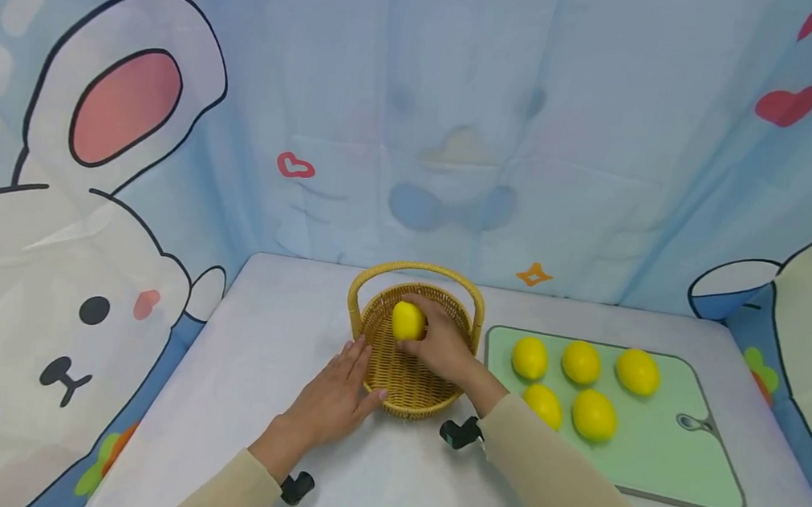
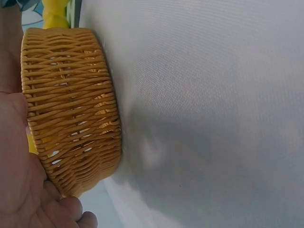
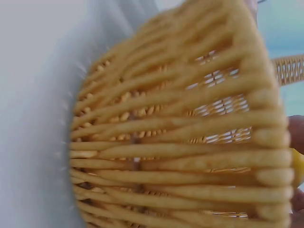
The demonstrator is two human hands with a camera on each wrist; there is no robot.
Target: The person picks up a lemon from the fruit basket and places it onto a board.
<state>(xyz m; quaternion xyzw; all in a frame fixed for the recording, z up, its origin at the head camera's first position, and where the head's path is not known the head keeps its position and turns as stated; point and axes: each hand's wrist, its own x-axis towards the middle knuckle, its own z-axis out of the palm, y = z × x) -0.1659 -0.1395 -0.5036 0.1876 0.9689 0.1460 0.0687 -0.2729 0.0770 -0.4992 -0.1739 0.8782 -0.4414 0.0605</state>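
A round wicker basket (image 1: pixel 408 408) with a tall arched handle (image 1: pixel 415 267) stands on the white table. Over its inside, my right hand (image 1: pixel 447 346) holds a yellow lemon (image 1: pixel 408 320) between thumb and fingers. My left hand (image 1: pixel 333 396) lies along the basket's left side, fingers extended and touching the rim. In the left wrist view, that hand's fingers (image 2: pixel 52 204) lie against the upper edge of the woven wall (image 2: pixel 71 109). The basket wall (image 3: pixel 180 142) fills most of the right wrist view, with a sliver of the lemon (image 3: pixel 298 166) beyond its rim.
To the right of the basket lies a pale green cutting board (image 1: pixel 677 470) bearing several lemons (image 1: pixel 595 416). A blue curtain (image 1: pixel 460 129) with cartoon prints hangs behind the table. Dark wrist camera mounts (image 1: pixel 461 432) stick out at both sleeves.
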